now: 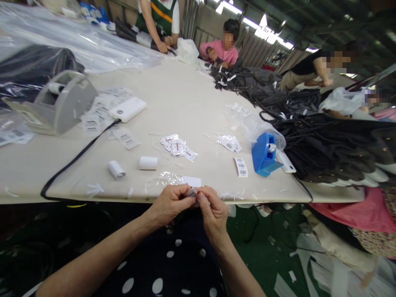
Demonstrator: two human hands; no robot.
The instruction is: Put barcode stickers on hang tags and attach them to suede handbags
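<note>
White tags (177, 147) form two piles left of the blue dispenser (262, 156); nearer than it, left hand (171, 203) and right hand (214, 209), fingertips (201, 199) pinched, hold seemingly another tag (191, 192), unfinished.

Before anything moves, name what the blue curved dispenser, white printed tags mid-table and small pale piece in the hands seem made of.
Blue curved dispenser: probably moulded plastic, by its smooth sheen. White printed tags: likely card, with glints suggesting glossy film. Small pale piece: material unclear; the left hand and right hand mostly cover it.
</note>
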